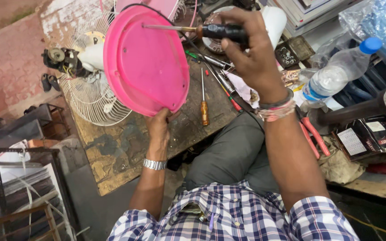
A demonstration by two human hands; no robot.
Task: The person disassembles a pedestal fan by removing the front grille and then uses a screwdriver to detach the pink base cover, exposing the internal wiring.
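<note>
A round pink plastic fan base (146,62) stands tilted on edge, its underside facing me, over a worn wooden workbench (126,147). My left hand (159,127) grips its lower rim. In my right hand (251,49) is a black-handled screwdriver (193,30); its metal shaft points left and its tip touches the upper part of the pink underside. A white wire fan guard (90,89) with the bare motor (65,60) lies behind the pink base on the left.
An orange-handled screwdriver (204,100) and several other tools lie on the bench. A clear water bottle with a blue cap (338,71), red-handled pliers (311,136), a dark metal pipe (367,107) and boxes crowd the right. Metal racks (18,178) stand at lower left.
</note>
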